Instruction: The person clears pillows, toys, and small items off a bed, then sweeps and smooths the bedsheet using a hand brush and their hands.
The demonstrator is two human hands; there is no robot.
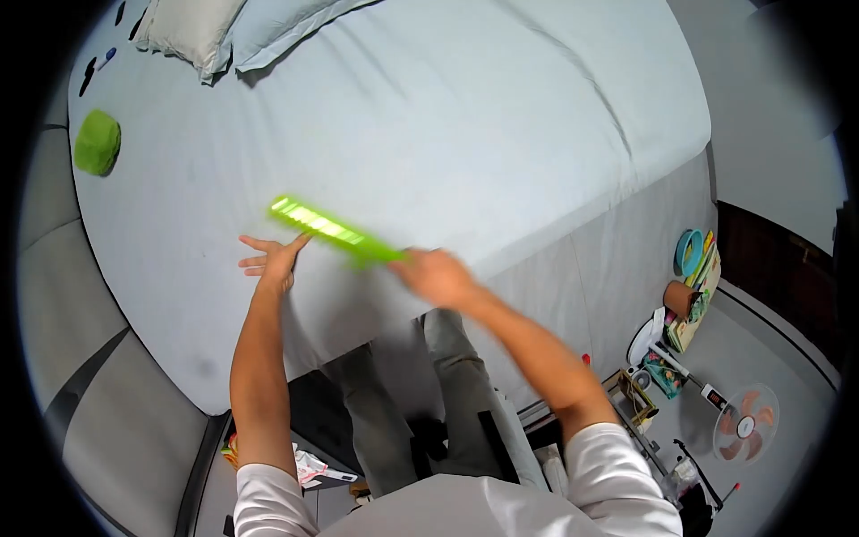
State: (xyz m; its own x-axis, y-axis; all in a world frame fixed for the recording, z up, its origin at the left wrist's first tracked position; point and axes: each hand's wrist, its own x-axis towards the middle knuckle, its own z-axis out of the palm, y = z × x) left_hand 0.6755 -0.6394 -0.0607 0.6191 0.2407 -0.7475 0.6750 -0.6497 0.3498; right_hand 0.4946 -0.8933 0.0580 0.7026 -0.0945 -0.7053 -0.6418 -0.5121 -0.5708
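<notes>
My right hand (438,276) is closed round the handle of a bright green brush (322,227), which is slightly blurred. Its long head, with pale stripes along it, points to the left over the light grey bed sheet (429,125). My left hand (273,259) is open, fingers spread, low over the sheet near its front edge. The thumb of that hand reaches up to the brush head and overlaps its lower side in this view. A shallow crease runs down the right part of the sheet.
Two pillows (187,34) lie at the far left of the bed. A green cloth-like bundle (97,142) sits near the padded headboard (134,421), with small dark and blue items beyond it. A fan (744,427) and assorted household things stand on the floor at right.
</notes>
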